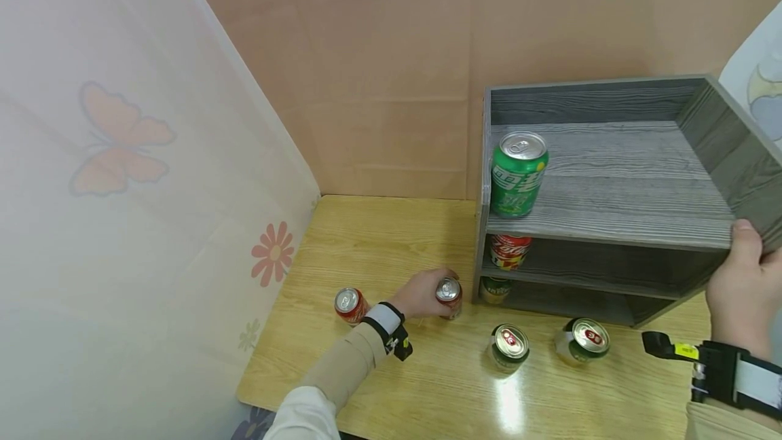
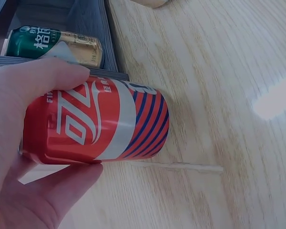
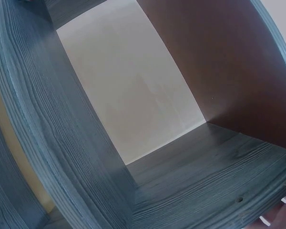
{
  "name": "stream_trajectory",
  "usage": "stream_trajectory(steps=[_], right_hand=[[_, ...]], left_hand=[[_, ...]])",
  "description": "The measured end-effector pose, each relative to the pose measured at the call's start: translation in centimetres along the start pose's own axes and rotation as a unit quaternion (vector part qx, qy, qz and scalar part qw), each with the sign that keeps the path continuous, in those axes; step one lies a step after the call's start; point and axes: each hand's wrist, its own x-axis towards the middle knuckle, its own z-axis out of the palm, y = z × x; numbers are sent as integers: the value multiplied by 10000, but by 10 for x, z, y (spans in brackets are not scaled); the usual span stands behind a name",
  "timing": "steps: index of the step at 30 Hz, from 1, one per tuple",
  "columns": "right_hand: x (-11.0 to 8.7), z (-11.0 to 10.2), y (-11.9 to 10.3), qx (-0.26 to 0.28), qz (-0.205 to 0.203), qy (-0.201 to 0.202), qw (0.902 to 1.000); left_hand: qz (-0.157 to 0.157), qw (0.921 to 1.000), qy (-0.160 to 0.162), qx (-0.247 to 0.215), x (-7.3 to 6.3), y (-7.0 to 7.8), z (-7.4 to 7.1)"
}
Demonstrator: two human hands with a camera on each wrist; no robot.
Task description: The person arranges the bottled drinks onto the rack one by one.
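Observation:
My left hand grips a red soda can by its upper part, beside the left front corner of a grey wood-grain shelf unit. In the left wrist view, thumb and fingers wrap the red soda can, which has a white band and blue stripes. At the shelf unit's right side, my right hand holds the side panel, its thumb on the front edge. A green can stands on the top shelf at the left. Below it are a red can and a green-and-gold can, partly hidden.
Another red can stands on the wooden table, left of my left wrist. Two green-and-gold cans, one nearer the middle and one farther right, stand before the shelf unit. A patterned white wall borders the left side.

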Motion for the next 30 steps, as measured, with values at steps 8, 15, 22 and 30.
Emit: stream_trajectory(steps=[8, 15, 22, 30], right_hand=[[0, 0, 0, 7, 68, 17, 10000], [0, 1, 2, -7, 61, 23, 10000], [1, 0, -2, -126, 213, 60, 9997], [2, -2, -2, -5, 715, 9, 9974]], left_hand=[[-93, 9999, 65, -54, -1, 0, 3], [-49, 9998, 162, -43, -3, -2, 7], [15, 9997, 250, 47, -5, 2, 5], [171, 9992, 335, 156, -7, 11, -2]])
